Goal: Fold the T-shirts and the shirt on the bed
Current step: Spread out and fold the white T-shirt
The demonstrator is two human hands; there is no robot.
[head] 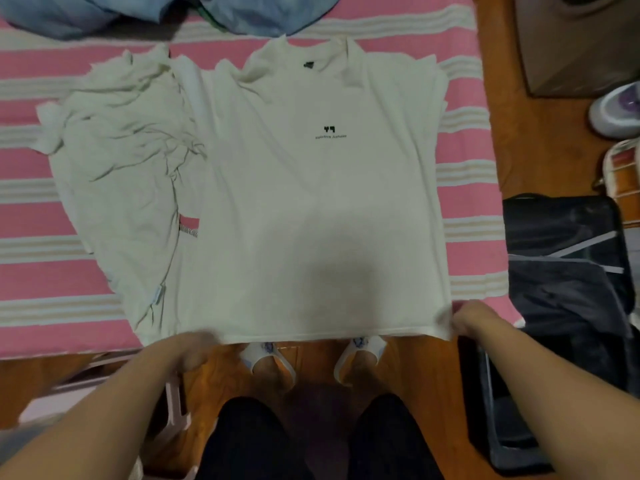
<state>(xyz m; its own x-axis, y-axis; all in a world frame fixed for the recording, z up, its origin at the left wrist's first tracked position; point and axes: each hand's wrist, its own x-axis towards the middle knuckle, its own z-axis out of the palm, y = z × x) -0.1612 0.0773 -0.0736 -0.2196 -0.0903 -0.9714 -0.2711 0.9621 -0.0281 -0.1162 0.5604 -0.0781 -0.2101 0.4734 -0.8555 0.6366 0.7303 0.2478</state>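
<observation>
Head view: your left hand (194, 344) and right hand (467, 317) each pinch a hem corner of the cream T-shirt (311, 202), pulling it flat on the bed (34, 216) for folding.

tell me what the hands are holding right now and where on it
Both hold the cream T-shirt with the small dark logo by its bottom hem: the left hand near the hem's left corner, the right hand at its right corner.

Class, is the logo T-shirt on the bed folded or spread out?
Spread out: the logo T-shirt lies flat, logo up, left hand and right hand gripping its hem corners.
</observation>
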